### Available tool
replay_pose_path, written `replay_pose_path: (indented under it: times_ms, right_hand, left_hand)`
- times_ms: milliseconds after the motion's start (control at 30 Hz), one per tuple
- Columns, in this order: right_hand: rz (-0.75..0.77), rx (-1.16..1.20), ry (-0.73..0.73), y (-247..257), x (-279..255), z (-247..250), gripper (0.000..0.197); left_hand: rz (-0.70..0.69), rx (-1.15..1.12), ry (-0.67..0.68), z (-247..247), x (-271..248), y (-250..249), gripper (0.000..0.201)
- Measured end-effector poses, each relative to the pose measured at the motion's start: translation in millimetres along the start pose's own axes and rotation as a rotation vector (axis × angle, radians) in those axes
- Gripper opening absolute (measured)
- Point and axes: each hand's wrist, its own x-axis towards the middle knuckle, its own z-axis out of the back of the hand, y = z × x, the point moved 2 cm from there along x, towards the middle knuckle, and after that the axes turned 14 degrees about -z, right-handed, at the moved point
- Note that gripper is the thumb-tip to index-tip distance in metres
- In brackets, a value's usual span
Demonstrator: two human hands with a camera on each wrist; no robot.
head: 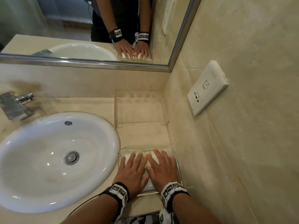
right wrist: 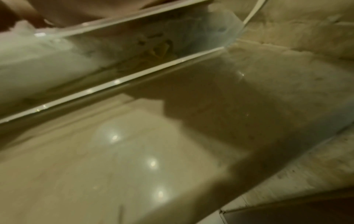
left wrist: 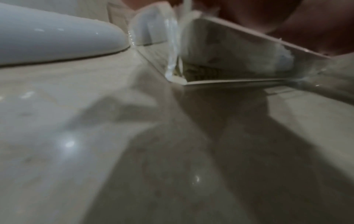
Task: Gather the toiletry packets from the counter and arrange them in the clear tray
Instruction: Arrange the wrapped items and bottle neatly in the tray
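Observation:
A clear tray (head: pixel 175 152) sits on the beige counter between the sink and the right wall. White and pale yellow toiletry packets (head: pixel 148 155) lie inside it, mostly hidden under my hands. My left hand (head: pixel 131 169) lies flat on the packets on the tray's left side, fingers straight. Beside it, my right hand (head: pixel 162 167) presses flat on the right side, thumbs nearly touching. In the left wrist view the clear tray (left wrist: pixel 239 82) shows its near corner with white packets (left wrist: pixel 268 56) behind the wall. In the right wrist view the tray wall (right wrist: pixel 118 81) runs diagonally with packets (right wrist: pixel 134 44) inside.
The white sink (head: pixel 53 159) lies left of the tray, the chrome faucet (head: pixel 17 104) at the far left. A second clear stand (head: pixel 139 109) sits behind the tray against the backsplash. A wall socket (head: pixel 207 88) is on the right wall. The mirror (head: pixel 97 29) reflects my hands.

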Motion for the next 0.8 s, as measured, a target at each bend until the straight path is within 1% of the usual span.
replay_pose_path:
  times_ms: [100, 233, 333, 633, 700, 800]
  right_hand:
    - [-0.011, -0.002, -0.008, 0.5, 0.2, -4.0, 0.054]
    - [-0.001, -0.006, -0.05, -0.2, 1.8, -7.4, 0.051]
    - [0.014, 0.011, -0.07, -0.2, 1.0, -8.6, 0.05]
    - [0.043, 0.025, -0.06, -0.3, 4.2, -6.9, 0.049]
    - [0.05, 0.038, -0.059, -2.0, 3.6, -8.5, 0.051]
    - [0.06, 0.04, -0.043, -4.7, 4.9, -10.2, 0.053]
  left_hand:
    - [-0.005, -0.031, 0.005, 0.8, 0.8, 0.9, 0.069]
    - [-0.016, -0.001, -0.002, 1.8, 2.6, 2.7, 0.073]
    - [-0.038, 0.016, 0.02, 0.1, 3.2, 4.1, 0.076]
    - [-0.102, 0.029, 0.019, 0.7, 5.5, 7.9, 0.073]
    - [-0.136, 0.031, 0.011, 0.4, 3.4, 8.9, 0.078]
    - [-0.175, 0.023, 0.023, 0.1, 0.9, 11.3, 0.093]
